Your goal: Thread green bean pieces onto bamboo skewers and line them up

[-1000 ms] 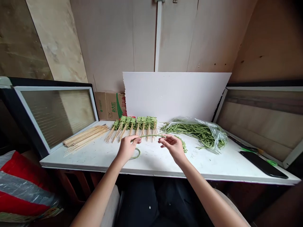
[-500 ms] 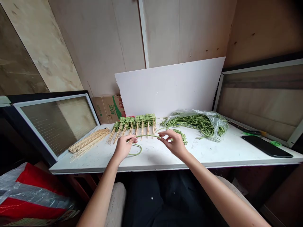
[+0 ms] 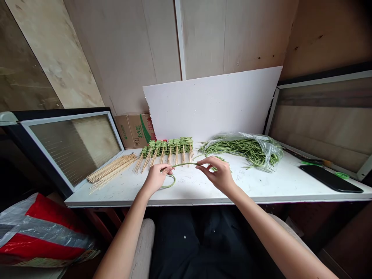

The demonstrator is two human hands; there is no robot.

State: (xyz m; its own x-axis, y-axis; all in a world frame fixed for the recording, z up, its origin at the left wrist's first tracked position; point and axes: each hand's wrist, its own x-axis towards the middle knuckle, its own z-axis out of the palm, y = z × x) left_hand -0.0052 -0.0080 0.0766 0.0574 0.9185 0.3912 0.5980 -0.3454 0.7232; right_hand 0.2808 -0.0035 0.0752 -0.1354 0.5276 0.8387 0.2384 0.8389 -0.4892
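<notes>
A long green bean [image 3: 185, 164] stretches between my two hands above the front of the white table [image 3: 203, 192]. My left hand [image 3: 157, 176] is closed around one part of it, and a loop of the bean curls out below that hand. With thumb and fingertips my right hand [image 3: 216, 171] pinches the bean further right. Behind my right hand, partly hidden by it, lies a small pile of cut bean pieces [image 3: 219, 159]. Beyond my hands, bundles of skewered bean pieces [image 3: 174, 146] are stacked, their bare sticks pointing toward me.
Loose bamboo skewers [image 3: 112, 170] lie at the left. A clear plastic bag of long beans [image 3: 244, 149] rests at the back right. On the right lie a black phone [image 3: 330, 178] and a green ring [image 3: 342, 175]. A cardboard box [image 3: 133, 131] and a white board [image 3: 212, 104] stand behind.
My right hand's fingers have closed in on the bean, pinching it more tightly. The view has shifted slightly; the other things on the table lie as before.
</notes>
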